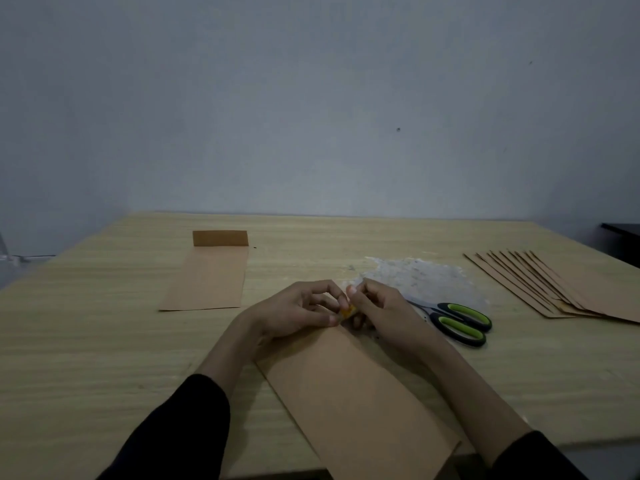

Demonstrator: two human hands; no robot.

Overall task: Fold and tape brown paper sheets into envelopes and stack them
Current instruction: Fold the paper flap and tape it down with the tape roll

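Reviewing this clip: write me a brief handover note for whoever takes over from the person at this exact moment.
Left hand and right hand both pinch a small yellow piece, probably tape, over the far end of the long brown paper sheet in front.
Done: one brown paper envelope lies far left, flap raised.
Left: tape this sheet, stack it, then work the fanned brown sheets at right.
Green-handled scissors lie right of the hands.

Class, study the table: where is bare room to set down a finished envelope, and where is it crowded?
Bare table: near left, between the folded envelope and the left sleeve; also the far strip behind the clear scraps. Crowded: centre-right, where the left hand and right hand pinch a yellow piece beside the scissors and fanned sheets.
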